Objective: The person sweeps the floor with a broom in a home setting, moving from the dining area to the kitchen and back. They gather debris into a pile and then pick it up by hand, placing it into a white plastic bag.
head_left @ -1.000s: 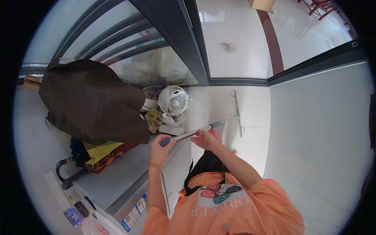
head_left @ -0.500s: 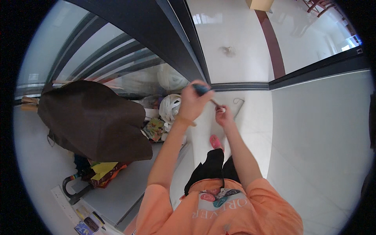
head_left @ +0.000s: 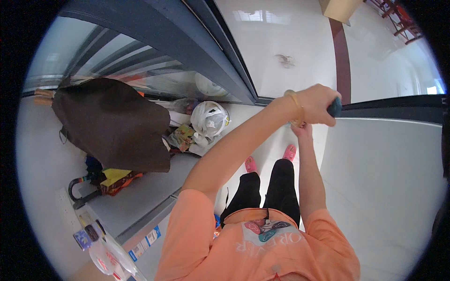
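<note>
Head view: looking down along the person's own body to the floor.
Nearest: orange printed T-shirt (head_left: pixel 262 243), black trousers (head_left: pixel 272 187) and pink slippers (head_left: pixel 251 164) on the pale glossy tiled floor (head_left: pixel 389 187).
Left hand: left hand (head_left: pixel 316 104) raised in front, a gold bangle (head_left: pixel 295 107) on its wrist, grip clenched round a dark blue handle end (head_left: pixel 334 107) that sticks out past the fingers.
Right hand: right hand (head_left: pixel 301 129) just under the left one, mostly hidden behind it; whether its grip clasps anything cannot be told.
Handle position: up at hand height, over the floor ahead of the slippers, near the dark door threshold (head_left: pixel 398 104).
Left side: white bench (head_left: pixel 117 206) bearing a large brown cloth bag (head_left: pixel 112 124), with yellow packets (head_left: pixel 112 178) below it.
Farther: white knotted plastic bag (head_left: pixel 209 119) on the floor by the dark-framed glass sliding door (head_left: pixel 140 56).
Farthest: cardboard box (head_left: pixel 340 8) beyond the doorway.
</note>
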A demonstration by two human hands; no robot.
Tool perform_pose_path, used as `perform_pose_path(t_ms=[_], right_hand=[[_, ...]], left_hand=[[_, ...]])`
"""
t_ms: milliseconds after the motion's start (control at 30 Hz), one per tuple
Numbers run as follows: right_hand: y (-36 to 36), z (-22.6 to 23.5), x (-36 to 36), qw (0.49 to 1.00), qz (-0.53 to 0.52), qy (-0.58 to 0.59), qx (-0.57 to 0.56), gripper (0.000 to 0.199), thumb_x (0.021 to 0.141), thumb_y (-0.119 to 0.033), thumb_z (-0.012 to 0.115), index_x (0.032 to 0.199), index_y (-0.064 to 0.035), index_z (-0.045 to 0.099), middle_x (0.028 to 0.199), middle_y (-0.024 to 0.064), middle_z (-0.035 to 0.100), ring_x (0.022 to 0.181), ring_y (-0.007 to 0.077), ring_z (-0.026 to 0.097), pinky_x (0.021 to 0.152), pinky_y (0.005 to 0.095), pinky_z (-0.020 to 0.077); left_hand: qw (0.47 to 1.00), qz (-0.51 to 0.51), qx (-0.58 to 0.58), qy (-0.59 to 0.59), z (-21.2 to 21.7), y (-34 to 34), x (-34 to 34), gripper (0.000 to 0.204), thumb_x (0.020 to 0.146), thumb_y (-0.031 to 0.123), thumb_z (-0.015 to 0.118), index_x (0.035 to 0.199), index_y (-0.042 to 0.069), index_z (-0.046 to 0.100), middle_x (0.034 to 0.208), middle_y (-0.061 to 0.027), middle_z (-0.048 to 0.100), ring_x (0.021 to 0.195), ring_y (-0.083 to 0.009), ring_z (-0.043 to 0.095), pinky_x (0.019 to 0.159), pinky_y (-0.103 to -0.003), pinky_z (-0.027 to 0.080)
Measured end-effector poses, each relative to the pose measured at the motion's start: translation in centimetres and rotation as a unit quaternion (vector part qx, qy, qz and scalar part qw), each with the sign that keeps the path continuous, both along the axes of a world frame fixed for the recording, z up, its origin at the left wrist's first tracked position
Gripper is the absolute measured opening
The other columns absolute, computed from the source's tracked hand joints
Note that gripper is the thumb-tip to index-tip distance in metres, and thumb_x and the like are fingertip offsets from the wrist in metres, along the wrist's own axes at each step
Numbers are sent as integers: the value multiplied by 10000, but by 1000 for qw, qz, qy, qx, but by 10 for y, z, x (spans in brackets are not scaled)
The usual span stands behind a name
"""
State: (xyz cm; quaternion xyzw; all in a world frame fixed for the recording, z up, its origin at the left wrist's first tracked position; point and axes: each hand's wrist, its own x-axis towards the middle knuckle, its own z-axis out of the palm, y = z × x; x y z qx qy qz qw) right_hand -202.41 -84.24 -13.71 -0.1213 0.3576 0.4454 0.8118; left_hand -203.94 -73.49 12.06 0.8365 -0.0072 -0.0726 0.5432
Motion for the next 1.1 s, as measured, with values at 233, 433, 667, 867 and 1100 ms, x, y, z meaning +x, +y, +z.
perform_pose_path(t_ms=[233,433,667,867,1100], right_hand=[[21,110,90,966,34,-234,107,417,859,-390,532,1132,-75,518,1119,99,548,1040,238,525,872,449,453],[15,110,112,968,86,-220,81,394,877,-347,508,1144,-57,517,1098,109,568,1033,248,540,867,438,467],[-38,17,71,980,155,99,76,134,875,-122,458,784,-24,463,649,19,418,450,49,334,352,150,279],[-46,-43,73,983,134,123,37,283,887,-270,538,706,-66,461,629,26,457,431,46,363,328,147,298],[13,25,127,985,106,-100,-91,116,844,-166,540,762,-95,501,615,-13,476,415,36,353,347,145,309]], left_hand=[[990,24,100,-101,91,-6,27,211,618,171,645,711,19,532,606,-102,560,564,-195,544,549,-306,448],[989,47,121,-69,98,-18,41,244,616,217,641,681,15,519,613,-134,570,568,-238,555,556,-311,458],[998,53,28,-3,40,-20,38,227,616,181,634,704,6,520,602,-125,551,549,-212,514,549,-317,442],[998,48,18,44,-7,-24,54,202,613,166,629,715,26,528,597,-83,553,551,-183,518,539,-305,432],[997,47,53,-36,17,-22,72,205,594,151,627,729,27,537,594,-100,542,553,-213,513,546,-311,434]])
